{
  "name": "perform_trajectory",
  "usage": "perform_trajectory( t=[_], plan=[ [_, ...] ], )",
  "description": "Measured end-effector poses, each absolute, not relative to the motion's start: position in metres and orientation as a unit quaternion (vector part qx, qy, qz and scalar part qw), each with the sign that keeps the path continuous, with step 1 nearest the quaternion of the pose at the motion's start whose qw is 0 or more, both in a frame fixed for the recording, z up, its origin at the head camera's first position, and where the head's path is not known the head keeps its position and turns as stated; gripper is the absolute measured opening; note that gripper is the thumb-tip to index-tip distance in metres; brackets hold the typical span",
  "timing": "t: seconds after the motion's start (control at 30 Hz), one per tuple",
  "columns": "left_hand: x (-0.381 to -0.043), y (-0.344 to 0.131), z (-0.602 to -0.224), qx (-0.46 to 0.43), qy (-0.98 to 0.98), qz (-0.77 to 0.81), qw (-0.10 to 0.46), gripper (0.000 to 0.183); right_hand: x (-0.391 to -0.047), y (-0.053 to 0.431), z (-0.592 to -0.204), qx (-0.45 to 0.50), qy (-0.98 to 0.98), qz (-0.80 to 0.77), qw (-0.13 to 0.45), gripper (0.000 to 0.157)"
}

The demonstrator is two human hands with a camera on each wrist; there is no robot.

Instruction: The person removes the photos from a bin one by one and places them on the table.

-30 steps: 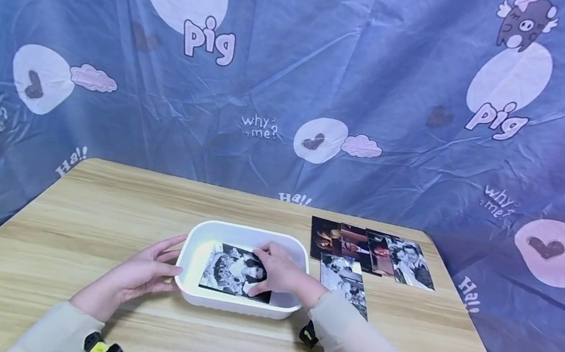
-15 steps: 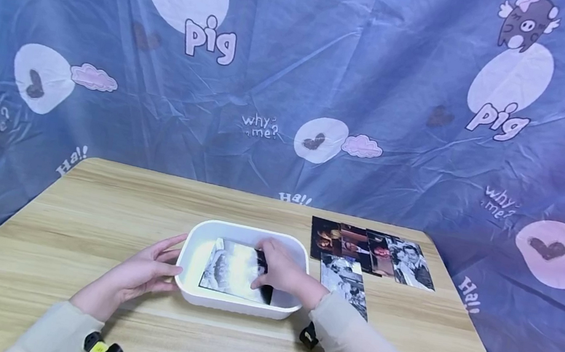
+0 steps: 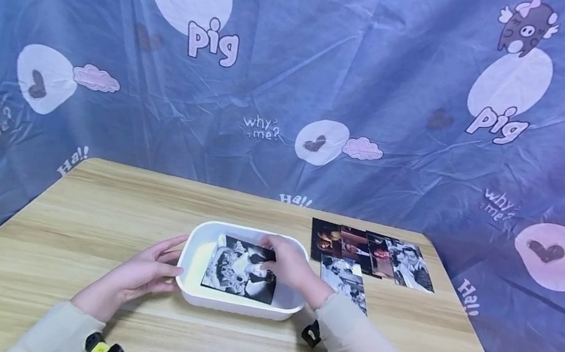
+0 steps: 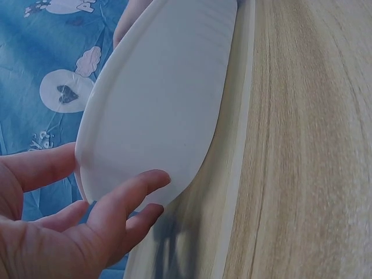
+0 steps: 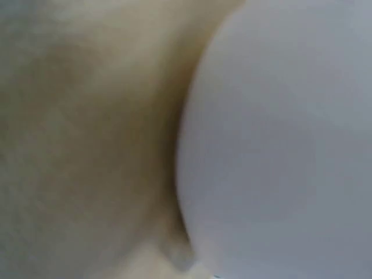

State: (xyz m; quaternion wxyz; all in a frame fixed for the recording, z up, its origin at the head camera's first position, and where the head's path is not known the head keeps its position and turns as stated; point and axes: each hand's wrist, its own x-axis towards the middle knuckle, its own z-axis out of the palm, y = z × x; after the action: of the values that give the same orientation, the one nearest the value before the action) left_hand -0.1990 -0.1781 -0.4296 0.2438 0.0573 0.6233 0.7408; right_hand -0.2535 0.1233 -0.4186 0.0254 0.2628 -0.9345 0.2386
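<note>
A white plastic tub [image 3: 234,305] with rounded corners stands on the table. My left hand [image 3: 148,272] is at its left end; in the left wrist view the slightly bent fingers [image 4: 131,189] rest against the outer wall. A black-and-white photo [image 3: 233,270] lies inside the tub. My right hand [image 3: 292,268] reaches in over the tub's right end and pinches the photo near its right edge, thumb on its face, other fingers partly hidden. The right wrist view is blurred and mostly filled by the tub's pale wall [image 5: 273,145].
Several overlapping photos lie in a row at the back right, with a black-and-white one [image 3: 408,262] at the right end. Another black-and-white photo [image 3: 346,280] lies beside the tub, partly behind the right forearm. A patterned blue cloth [image 3: 275,87] hangs behind the wooden table [image 3: 130,213].
The photo in the tub has tilted and shifted slightly, its far edge higher, and the bright glare is gone. My right hand has risen a little and its thumb is further up the photo.
</note>
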Motion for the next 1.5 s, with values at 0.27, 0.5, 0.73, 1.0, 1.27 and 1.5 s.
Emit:
perform_trajectory(
  t=[0.27, 0.5, 0.73, 1.0, 1.27, 1.5],
  plan=[
    [-0.199, -0.179, -0.432, 0.055, 0.625, 0.740, 0.243, 0.085, -0.253, 0.130, -0.398, 0.247, -0.929, 0.274, 0.003, 0.027],
    [-0.199, -0.180, -0.435, 0.057, 0.625, 0.740, 0.242, 0.084, -0.251, 0.153, -0.379, 0.250, -0.907, 0.338, -0.030, 0.020],
    [-0.198, -0.179, -0.435, 0.046, 0.628, 0.739, 0.240, 0.084, -0.241, 0.195, -0.370, 0.112, -0.858, 0.498, -0.053, 0.033],
    [-0.199, -0.180, -0.433, 0.048, 0.628, 0.740, 0.237, 0.084, -0.216, 0.255, -0.360, 0.025, -0.790, 0.611, -0.031, 0.041],
    [-0.198, -0.181, -0.433, 0.050, 0.628, 0.740, 0.237, 0.085, -0.195, 0.328, -0.369, -0.014, -0.718, 0.696, -0.003, 0.034],
    [-0.200, -0.181, -0.432, 0.053, 0.628, 0.740, 0.237, 0.085, -0.180, 0.369, -0.399, -0.095, -0.689, 0.717, -0.052, 0.035]
  ],
)
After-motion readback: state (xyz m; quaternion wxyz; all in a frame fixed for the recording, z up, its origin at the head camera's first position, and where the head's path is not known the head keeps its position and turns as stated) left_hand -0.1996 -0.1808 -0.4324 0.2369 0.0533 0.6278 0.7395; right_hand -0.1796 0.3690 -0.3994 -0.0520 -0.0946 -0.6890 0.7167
